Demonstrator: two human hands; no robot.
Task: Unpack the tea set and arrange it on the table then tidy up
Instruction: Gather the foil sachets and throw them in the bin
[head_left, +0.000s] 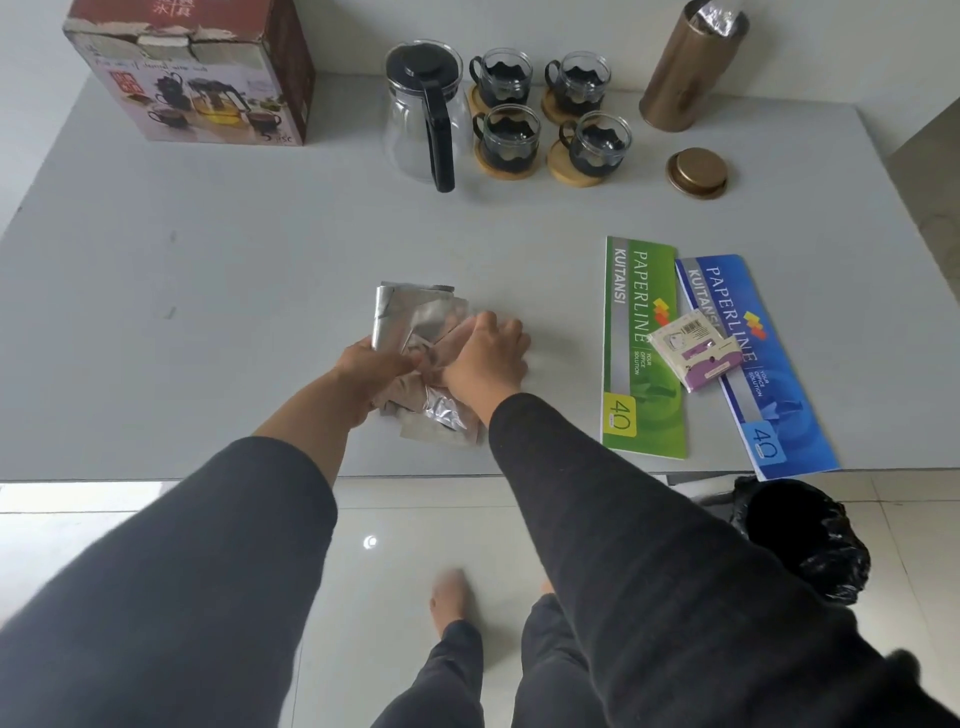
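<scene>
At three o'clock on the desk (208, 249) lie a green pad (644, 395) and a blue pad (779, 405), a small packet (696, 349) across both. A black bin bag (810, 540) sits at four o'clock.

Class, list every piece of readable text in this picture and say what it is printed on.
"PAPERLINE", "KUITANSI", "40": green booklet.
"PAPERLINE", "KUITANSI", "40": blue booklet.
"YOUR OFFICE SOLUTION": small print on both booklets.
Tea set box: characters and handwriting too blurred to read.
Small packet: barcode, print too small.
</scene>
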